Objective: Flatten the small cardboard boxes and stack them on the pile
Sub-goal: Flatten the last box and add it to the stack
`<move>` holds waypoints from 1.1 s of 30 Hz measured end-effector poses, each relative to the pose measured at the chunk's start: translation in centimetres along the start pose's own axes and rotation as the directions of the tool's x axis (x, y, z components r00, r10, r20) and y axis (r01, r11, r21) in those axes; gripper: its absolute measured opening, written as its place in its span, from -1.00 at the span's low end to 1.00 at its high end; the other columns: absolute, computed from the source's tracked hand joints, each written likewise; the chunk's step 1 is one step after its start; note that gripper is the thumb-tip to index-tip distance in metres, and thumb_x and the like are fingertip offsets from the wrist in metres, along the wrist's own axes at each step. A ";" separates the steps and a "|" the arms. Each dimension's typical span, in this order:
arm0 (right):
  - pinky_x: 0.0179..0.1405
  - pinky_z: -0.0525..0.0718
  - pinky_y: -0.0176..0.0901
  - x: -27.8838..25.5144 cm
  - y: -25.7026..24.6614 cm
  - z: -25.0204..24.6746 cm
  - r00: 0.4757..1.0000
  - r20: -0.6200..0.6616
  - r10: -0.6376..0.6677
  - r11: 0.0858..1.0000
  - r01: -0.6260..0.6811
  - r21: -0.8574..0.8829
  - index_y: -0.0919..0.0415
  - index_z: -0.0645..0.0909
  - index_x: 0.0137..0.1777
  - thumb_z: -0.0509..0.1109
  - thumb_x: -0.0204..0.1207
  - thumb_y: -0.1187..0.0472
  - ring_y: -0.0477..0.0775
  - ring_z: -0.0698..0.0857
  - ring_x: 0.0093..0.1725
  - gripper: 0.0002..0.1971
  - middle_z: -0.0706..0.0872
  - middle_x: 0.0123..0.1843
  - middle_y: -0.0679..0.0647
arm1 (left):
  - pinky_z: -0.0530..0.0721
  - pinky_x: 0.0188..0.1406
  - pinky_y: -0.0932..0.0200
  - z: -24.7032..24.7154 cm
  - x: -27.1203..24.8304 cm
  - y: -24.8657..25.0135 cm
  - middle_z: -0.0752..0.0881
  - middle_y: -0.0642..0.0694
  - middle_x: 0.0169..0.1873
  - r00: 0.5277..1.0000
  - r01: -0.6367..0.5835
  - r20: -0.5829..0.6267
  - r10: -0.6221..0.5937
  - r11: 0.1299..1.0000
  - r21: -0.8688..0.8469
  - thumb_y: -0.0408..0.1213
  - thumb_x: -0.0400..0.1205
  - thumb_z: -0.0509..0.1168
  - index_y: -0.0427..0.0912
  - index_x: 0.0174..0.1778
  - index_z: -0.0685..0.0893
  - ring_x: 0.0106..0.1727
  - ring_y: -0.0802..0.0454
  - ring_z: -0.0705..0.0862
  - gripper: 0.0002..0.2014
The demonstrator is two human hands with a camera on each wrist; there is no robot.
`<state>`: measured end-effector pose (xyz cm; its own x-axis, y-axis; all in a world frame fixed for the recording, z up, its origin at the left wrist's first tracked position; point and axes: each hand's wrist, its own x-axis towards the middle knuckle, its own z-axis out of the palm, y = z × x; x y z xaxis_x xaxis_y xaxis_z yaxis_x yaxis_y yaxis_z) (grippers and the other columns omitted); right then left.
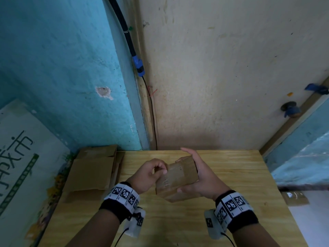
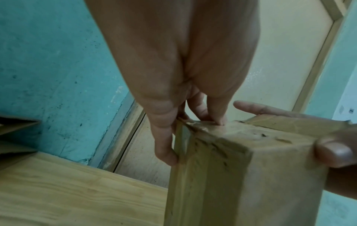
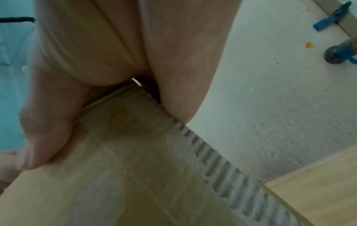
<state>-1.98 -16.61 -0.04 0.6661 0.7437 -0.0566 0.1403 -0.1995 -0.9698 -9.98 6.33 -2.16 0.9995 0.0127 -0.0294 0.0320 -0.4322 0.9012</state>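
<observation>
A small taped brown cardboard box (image 1: pixel 176 179) is held above the wooden table (image 1: pixel 231 220). My right hand (image 1: pixel 197 177) grips it from the right, thumb on its near face and fingers round its far side. My left hand (image 1: pixel 151 173) has curled fingers picking at the tape on the box's top left edge (image 2: pixel 183 126); the right thumb (image 2: pixel 336 152) shows there too. In the right wrist view the box (image 3: pixel 135 160) fills the frame under the palm. A pile of flattened boxes (image 1: pixel 92 173) lies at the table's far left corner.
A turquoise wall (image 1: pixel 62 68) and a cream wall (image 1: pixel 231 68) meet behind the table, with a black cable (image 1: pixel 128 38) in the corner. A printed white carton (image 1: pixel 19 157) stands at left. A small brown taped piece (image 1: pixel 296 198) lies off the table's right edge.
</observation>
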 end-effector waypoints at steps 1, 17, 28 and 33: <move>0.23 0.77 -0.13 0.1 0.1 0.0 1.000 -0.006 0.006 1.000 -0.005 0.008 -0.27 0.26 0.69 0.86 0.10 0.39 -0.03 0.77 0.31 0.24 0.72 0.32 -0.15 | 0.59 0.04 0.22 0.0 0.1 0.0 0.72 -0.18 -0.06 1.000 -0.001 0.002 0.001 1.000 0.027 -0.38 0.65 0.35 0.01 -0.18 0.64 0.00 -0.10 0.66 -0.82; 0.12 0.80 -0.12 -0.3 2.2 -1.2 0.989 -0.117 0.093 0.986 -0.075 0.151 -0.18 0.35 0.65 0.84 0.13 0.42 -0.03 0.79 0.25 0.15 0.75 0.32 0.02 | 0.56 -0.02 0.35 -0.8 -0.4 2.1 0.70 0.11 -0.19 0.997 -0.053 -0.047 0.054 0.998 0.024 -0.37 0.63 0.38 -0.02 -0.17 0.64 -0.12 0.25 0.64 -0.86; 0.13 0.80 -0.02 -0.1 4.2 -4.3 0.902 -0.345 0.258 0.917 -0.117 0.381 -0.11 0.39 0.61 0.81 0.16 0.17 0.03 0.84 0.21 0.02 0.84 0.28 -0.02 | 0.58 -0.23 0.08 -3.9 -0.9 -0.6 0.57 -0.07 -0.29 0.956 0.204 -0.165 -0.243 0.954 -0.219 -0.50 0.45 0.56 -0.17 -0.24 0.60 -0.23 0.06 0.56 -0.74; 0.24 0.75 0.30 0.7 4.9 -3.9 0.873 -0.329 0.360 0.788 -0.096 0.608 0.05 0.49 0.54 0.91 -0.10 0.14 0.35 0.81 0.25 0.12 0.81 0.32 0.27 | 0.55 -0.18 0.24 -2.4 -1.0 -1.7 0.52 0.02 -0.25 0.951 0.241 -0.225 -0.212 0.964 0.110 -0.25 0.42 0.61 0.05 -0.18 0.77 -0.30 0.13 0.52 -0.83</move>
<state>2.03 -19.56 -3.93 0.8731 0.3670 -0.3209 -0.3989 0.1596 -0.9030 -11.01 9.17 -2.63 0.9441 0.3064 -0.1218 0.2715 -0.5129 0.8144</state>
